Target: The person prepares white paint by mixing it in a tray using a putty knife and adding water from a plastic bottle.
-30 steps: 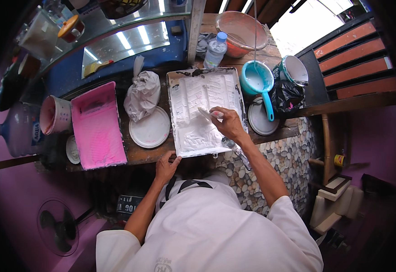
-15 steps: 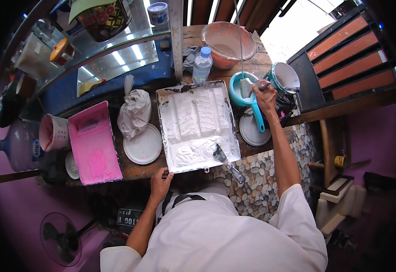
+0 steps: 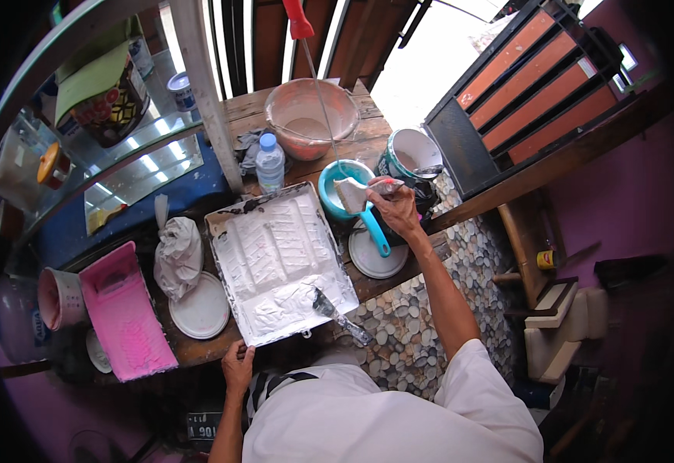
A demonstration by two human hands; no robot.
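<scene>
My right hand (image 3: pixel 395 210) is closed around the handle of a wide paintbrush (image 3: pixel 351 194), its pale bristles over the near side of a teal dipper (image 3: pixel 325 186). The dipper's long handle points toward me, across a round white lid (image 3: pixel 378 258). My left hand (image 3: pixel 237 366) grips the near left corner of a paint tray (image 3: pixel 263 224) coated in thick white paint. A paint-smeared putty knife (image 3: pixel 341 316) lies across the tray's near right edge, its handle jutting out past it. How my left fingers sit under the rim is hidden.
Left of the tray are a tied white bag (image 3: pixel 178 255), another lid (image 3: pixel 199 309) and a pink paint tray (image 3: pixel 125 316). Behind stand a water bottle (image 3: pixel 270 164), an orange basin (image 3: pixel 344 116) and a paint can (image 3: pixel 414 150). A thin rod (image 3: pixel 321 100) rises from the dipper.
My view has shifted, so the table sits lower and more to the left. The paintbrush has tilted, its broad side now showing above the dipper. My left hand stays at the tray's corner.
</scene>
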